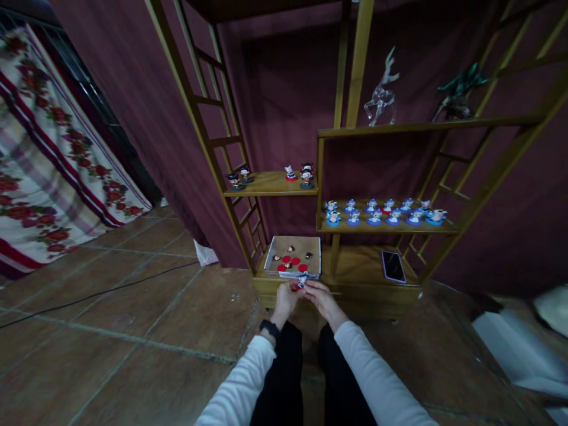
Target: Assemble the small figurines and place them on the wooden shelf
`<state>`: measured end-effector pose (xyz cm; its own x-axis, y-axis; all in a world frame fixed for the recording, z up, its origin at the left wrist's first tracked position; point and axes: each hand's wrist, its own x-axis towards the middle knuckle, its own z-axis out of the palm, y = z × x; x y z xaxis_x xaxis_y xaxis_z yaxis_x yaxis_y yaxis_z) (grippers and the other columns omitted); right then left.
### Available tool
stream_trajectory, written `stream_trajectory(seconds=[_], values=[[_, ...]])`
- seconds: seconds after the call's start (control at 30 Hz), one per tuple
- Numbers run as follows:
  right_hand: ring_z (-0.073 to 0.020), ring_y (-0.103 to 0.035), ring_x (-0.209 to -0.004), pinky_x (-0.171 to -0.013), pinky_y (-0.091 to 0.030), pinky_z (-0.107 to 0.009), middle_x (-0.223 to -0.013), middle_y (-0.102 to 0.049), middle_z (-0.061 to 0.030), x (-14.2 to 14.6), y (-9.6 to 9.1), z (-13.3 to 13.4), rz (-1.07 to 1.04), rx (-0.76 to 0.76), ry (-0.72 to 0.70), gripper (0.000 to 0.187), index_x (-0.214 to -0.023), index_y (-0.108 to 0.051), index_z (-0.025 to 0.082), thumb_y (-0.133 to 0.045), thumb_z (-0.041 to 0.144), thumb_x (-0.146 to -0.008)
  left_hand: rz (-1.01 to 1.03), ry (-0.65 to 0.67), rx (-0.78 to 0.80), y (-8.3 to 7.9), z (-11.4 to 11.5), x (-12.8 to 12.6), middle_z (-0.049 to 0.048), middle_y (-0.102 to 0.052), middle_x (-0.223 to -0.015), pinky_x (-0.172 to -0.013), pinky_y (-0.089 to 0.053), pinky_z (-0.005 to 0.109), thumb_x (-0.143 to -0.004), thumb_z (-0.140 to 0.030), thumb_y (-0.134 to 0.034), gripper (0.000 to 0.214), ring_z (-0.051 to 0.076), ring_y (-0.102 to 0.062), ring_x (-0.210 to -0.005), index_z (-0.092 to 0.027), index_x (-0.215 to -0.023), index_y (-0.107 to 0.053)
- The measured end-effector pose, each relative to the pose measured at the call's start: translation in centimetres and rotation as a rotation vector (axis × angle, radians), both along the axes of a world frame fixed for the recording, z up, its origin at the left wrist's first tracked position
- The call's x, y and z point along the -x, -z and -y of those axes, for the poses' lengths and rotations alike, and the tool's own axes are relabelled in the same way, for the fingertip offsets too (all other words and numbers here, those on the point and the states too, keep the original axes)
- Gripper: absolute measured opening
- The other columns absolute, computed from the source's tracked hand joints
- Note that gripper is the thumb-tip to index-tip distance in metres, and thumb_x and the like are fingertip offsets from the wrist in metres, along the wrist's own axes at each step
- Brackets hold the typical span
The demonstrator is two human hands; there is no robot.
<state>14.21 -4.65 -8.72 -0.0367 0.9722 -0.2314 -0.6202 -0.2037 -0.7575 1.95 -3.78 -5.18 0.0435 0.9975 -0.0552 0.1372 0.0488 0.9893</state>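
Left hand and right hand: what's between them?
Head view: a small white figurine on a red base, held between left hand and right hand.

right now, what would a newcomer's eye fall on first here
Probably the two rows of small figures on the right-hand shelf, then the clear deer statue above them. Nearer, the left hand and right hand meet at another figure in front of the box with red discs.

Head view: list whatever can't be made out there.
In the head view:
- Held figurine: base partly hidden by the left hand.
- Small pieces in the box: details too small.
- Shelf: top cut off by the upper edge.
- Flowered cloth: cut off by the left edge.
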Motion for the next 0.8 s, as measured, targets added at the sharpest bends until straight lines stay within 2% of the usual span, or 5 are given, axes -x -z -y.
stream_trajectory(seconds=[0.1,0.27,0.57,0.7,0.8], values=[[-0.0144,-0.064,-0.074,-0.077,-0.049,-0.030,-0.084,-0.070,-0.0040,-0.3,-1.0,0.8,-0.019,-0.034,-0.012,0.033,-0.087,-0.067,0.017,-0.076,0.029,-0.058,0.235,-0.006,0.077,-0.3,0.4,0.0,-0.0017,-0.058,-0.051,-0.053,-0.044,0.022,-0.049,-0.022,-0.080,0.035,0.010,-0.053,-0.047,-0.012,-0.080,-0.067],[-0.0168,-0.064,-0.081,-0.081,-0.048,-0.034,-0.089,-0.069,-0.0054,-0.9,-2.8,1.9,-0.005,-0.103,-0.052,0.039,-0.095,-0.065,0.019,-0.074,0.034,-0.061,0.559,-0.015,0.212,-2.1,1.5,-0.3,0.0046,-0.065,-0.065,-0.058,-0.046,0.021,-0.044,-0.019,-0.083,0.039,0.009,-0.058,-0.056,-0.010,-0.079,-0.067],[-0.0184,-0.063,-0.077,-0.075,-0.049,-0.036,-0.089,-0.068,-0.0055,-0.7,-4.7,2.4,0.038,-0.194,0.028,0.042,-0.089,-0.066,0.019,-0.078,0.039,-0.053,0.387,-0.019,0.148,-4.1,1.3,-0.7,0.0019,-0.063,-0.056,-0.052,-0.044,0.022,-0.035,-0.031,-0.085,0.047,0.010,-0.055,-0.048,-0.011,-0.073,-0.066],[-0.0192,-0.063,-0.079,-0.075,-0.050,-0.035,-0.092,-0.068,-0.0062,-0.6,-6.0,2.6,0.074,-0.214,0.007,0.042,-0.091,-0.066,0.020,-0.076,0.042,-0.057,0.412,0.003,0.111,-4.3,0.8,-0.7,0.0021,-0.065,-0.059,-0.054,-0.046,0.024,-0.033,-0.033,-0.085,0.051,0.013,-0.059,-0.051,-0.013,-0.075,-0.063],[-0.0201,-0.063,-0.081,-0.075,-0.050,-0.035,-0.097,-0.067,-0.0074,-0.7,-7.5,2.8,0.100,-0.222,-0.007,0.046,-0.097,-0.065,0.021,-0.075,0.042,-0.058,0.438,0.020,0.060,-5.4,0.5,-0.4,0.0042,-0.067,-0.064,-0.056,-0.047,0.026,-0.029,-0.030,-0.086,0.054,0.015,-0.061,-0.056,-0.013,-0.075,-0.062]])
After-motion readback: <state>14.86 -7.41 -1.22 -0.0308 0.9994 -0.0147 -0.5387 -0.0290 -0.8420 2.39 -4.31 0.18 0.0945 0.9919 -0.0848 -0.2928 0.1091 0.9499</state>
